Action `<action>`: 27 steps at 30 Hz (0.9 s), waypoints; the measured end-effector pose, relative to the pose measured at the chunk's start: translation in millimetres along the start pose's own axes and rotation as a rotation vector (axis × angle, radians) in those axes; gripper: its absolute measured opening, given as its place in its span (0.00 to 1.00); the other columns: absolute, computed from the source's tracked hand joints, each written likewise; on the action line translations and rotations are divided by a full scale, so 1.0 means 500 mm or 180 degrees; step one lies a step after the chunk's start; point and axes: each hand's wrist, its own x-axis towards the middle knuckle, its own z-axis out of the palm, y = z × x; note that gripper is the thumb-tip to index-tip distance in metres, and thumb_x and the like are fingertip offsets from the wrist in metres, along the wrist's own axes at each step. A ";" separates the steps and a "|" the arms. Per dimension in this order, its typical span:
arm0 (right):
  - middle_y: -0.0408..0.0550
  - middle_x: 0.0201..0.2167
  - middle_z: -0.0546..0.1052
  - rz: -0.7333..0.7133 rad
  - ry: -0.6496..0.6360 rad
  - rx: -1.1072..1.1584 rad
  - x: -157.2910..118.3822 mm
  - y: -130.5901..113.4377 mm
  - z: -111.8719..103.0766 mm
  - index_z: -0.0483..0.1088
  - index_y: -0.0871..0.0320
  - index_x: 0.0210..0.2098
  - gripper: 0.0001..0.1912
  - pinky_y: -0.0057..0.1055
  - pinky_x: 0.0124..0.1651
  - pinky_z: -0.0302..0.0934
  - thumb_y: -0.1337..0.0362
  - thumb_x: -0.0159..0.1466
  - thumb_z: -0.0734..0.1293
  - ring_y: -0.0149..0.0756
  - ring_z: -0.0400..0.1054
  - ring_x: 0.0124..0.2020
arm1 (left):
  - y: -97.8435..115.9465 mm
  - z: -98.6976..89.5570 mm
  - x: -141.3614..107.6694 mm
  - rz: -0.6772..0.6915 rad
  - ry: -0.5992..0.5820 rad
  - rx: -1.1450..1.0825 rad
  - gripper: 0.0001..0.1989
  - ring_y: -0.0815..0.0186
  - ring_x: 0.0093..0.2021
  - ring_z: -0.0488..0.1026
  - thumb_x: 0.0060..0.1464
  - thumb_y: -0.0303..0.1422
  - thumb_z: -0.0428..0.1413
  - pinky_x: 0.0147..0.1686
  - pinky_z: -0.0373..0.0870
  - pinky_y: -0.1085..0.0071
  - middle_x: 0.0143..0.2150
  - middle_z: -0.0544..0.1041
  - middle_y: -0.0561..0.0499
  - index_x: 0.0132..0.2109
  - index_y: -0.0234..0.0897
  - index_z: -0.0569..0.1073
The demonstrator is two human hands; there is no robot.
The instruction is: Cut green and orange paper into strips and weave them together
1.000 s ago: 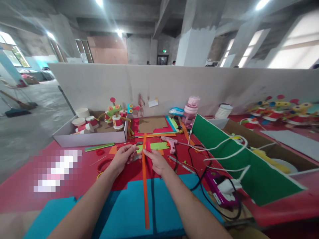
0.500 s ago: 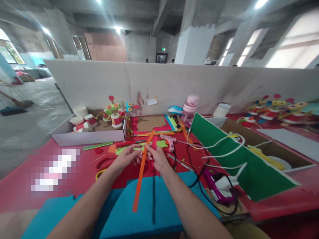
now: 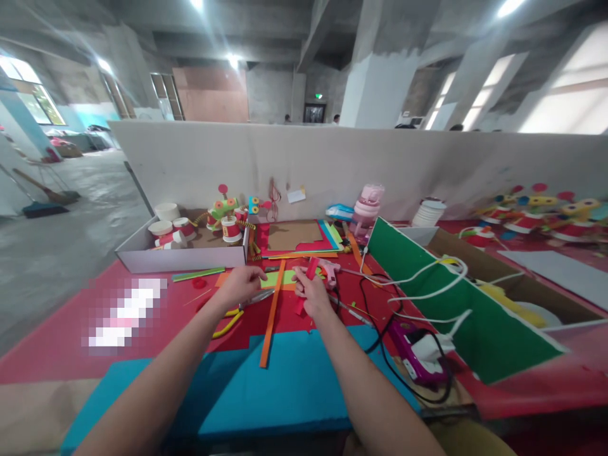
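Observation:
An orange paper strip (image 3: 272,320) lies lengthwise between my hands, its near end over the blue board (image 3: 228,392). My right hand (image 3: 312,296) is closed on a short red paper strip (image 3: 300,306), just right of the orange one. My left hand (image 3: 240,285) is left of the orange strip with its fingers bent and apart, and nothing shows in them. Below it are yellow handles (image 3: 228,323), partly hidden by my wrist. Light green paper (image 3: 272,279) lies behind the orange strip. A pink glue gun (image 3: 329,268) rests beyond my right hand.
On the left stands a white box (image 3: 190,258) with paper cups and a cup figure. To the right are a green-sided box (image 3: 427,291), a purple power strip (image 3: 415,354) and looping cables. A pink bottle (image 3: 368,206) stands by the back partition (image 3: 323,152).
The orange strip has left my fingers and lies lower, on the table. My hands have moved apart. The red strip in my right hand has tilted, and the view has shifted slightly.

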 end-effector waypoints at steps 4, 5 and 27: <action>0.39 0.18 0.70 0.0060 0.0088 0.0101 0.004 -0.006 -0.008 0.69 0.60 0.31 0.21 0.18 0.13 0.40 0.49 0.49 0.74 0.19 0.50 0.13 | 0.009 -0.032 -0.009 0.0239 0.0363 0.0658 0.13 0.68 0.24 0.68 0.49 0.29 0.48 0.26 0.61 0.74 0.26 0.75 0.51 0.38 0.35 0.76; 0.41 0.19 0.71 0.0036 0.0031 0.0157 0.003 -0.010 -0.006 0.70 0.59 0.31 0.21 0.19 0.14 0.42 0.47 0.51 0.71 0.20 0.52 0.13 | 0.015 -0.025 -0.019 0.0269 0.0380 0.0603 0.12 0.67 0.25 0.68 0.50 0.30 0.49 0.26 0.62 0.74 0.26 0.75 0.51 0.38 0.35 0.76; 0.48 0.27 0.76 -0.0390 -0.0387 -0.0817 -0.018 -0.027 0.008 0.72 0.60 0.35 0.28 0.24 0.23 0.62 0.40 0.59 0.60 0.28 0.66 0.21 | -0.099 -0.141 -0.024 0.0114 0.0841 0.3267 0.15 0.54 0.47 0.71 0.61 0.30 0.44 0.43 0.66 0.64 0.41 0.76 0.38 0.46 0.33 0.73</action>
